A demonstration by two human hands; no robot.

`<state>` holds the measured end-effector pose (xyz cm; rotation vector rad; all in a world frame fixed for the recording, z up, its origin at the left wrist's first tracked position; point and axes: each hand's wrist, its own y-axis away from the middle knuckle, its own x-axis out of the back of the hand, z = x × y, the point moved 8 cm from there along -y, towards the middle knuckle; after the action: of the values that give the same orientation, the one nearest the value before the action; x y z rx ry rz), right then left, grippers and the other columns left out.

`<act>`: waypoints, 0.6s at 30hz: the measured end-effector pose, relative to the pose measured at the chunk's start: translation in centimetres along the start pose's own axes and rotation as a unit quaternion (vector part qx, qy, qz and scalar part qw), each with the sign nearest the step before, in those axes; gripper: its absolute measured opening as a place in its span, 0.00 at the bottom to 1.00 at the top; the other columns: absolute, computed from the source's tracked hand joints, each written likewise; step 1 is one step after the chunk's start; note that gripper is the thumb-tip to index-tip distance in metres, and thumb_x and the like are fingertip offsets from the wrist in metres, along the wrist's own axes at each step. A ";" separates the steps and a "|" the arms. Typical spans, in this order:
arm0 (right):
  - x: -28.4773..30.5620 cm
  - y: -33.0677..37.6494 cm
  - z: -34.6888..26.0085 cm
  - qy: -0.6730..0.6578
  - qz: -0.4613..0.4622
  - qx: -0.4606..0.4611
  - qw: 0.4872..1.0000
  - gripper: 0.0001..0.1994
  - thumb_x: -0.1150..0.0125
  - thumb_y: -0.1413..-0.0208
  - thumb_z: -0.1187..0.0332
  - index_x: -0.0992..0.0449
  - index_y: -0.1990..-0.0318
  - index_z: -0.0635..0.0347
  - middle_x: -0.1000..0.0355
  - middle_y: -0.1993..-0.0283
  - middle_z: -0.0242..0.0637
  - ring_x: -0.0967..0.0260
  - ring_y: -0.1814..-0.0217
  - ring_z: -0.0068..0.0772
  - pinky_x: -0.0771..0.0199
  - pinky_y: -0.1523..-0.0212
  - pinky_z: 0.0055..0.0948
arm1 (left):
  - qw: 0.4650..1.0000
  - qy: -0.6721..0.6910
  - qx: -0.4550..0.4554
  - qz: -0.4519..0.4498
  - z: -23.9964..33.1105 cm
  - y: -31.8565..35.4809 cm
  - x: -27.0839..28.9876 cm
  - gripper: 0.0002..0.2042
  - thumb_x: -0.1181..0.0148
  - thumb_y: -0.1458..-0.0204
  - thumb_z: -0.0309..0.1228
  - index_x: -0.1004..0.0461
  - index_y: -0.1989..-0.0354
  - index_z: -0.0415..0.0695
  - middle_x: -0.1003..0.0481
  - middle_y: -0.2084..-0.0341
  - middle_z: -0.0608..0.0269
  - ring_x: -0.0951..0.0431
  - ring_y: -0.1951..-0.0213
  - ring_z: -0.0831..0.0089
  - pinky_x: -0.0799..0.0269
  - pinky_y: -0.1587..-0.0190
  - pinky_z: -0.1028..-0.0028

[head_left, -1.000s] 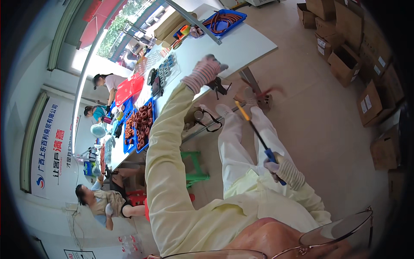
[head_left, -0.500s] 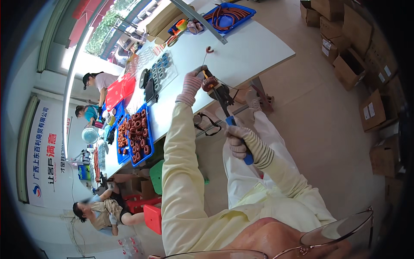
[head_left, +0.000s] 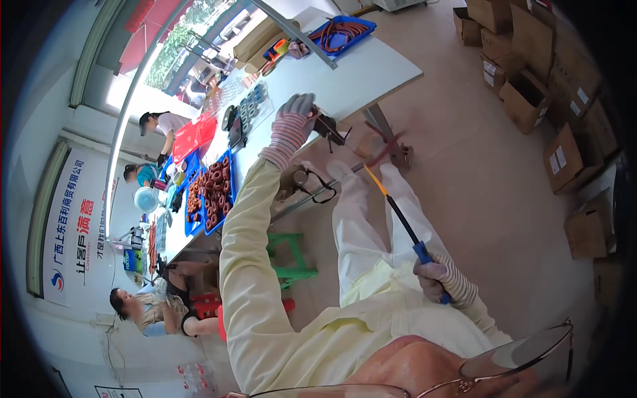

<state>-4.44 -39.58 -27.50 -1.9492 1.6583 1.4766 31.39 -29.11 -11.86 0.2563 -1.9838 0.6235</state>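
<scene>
My left hand [head_left: 292,123], in a striped glove, is curled at the table's edge beside a dark clamp-like fixture [head_left: 330,130]. Its fingertips are turned away, so what they hold is hidden. Low on the right, my gloved right hand [head_left: 443,278] grips a blue-handled tool [head_left: 421,252] with a long black shaft and a yellow-orange tip. The tip points up and away, off the table, over my legs. Just beyond it, a reddish-brown strand [head_left: 385,149] is smeared by motion; I cannot tell whether it is hooked on the tip.
Blue trays of copper-wound rings [head_left: 217,189] stand on the white table [head_left: 358,83]. A far blue tray [head_left: 373,28] holds reddish-brown wire. A green stool [head_left: 292,262] is beneath. Cardboard boxes [head_left: 524,99] line the right side. Several people sit or stand at left.
The blue-handled tool, earlier reaching into a copper-wound ring at the fixture, has been drawn down and right, away from it. My left hand has turned over and now covers that spot.
</scene>
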 end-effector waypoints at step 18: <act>5.3 -9.4 -9.4 0.647 0.132 0.049 0.750 0.17 0.43 0.52 0.58 0.30 0.60 0.59 0.34 0.79 0.36 0.35 0.81 0.30 0.35 0.79 0.28 | 0.957 0.278 0.073 0.031 -4.6 -1.6 -5.6 0.16 0.33 0.64 0.37 0.27 0.67 0.45 0.24 0.75 0.62 0.25 0.70 0.62 0.30 0.66 0.67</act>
<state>7.84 -45.98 -31.00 -2.9588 2.3730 -0.2692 38.27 -28.50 -14.62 0.0915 -1.4109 0.7859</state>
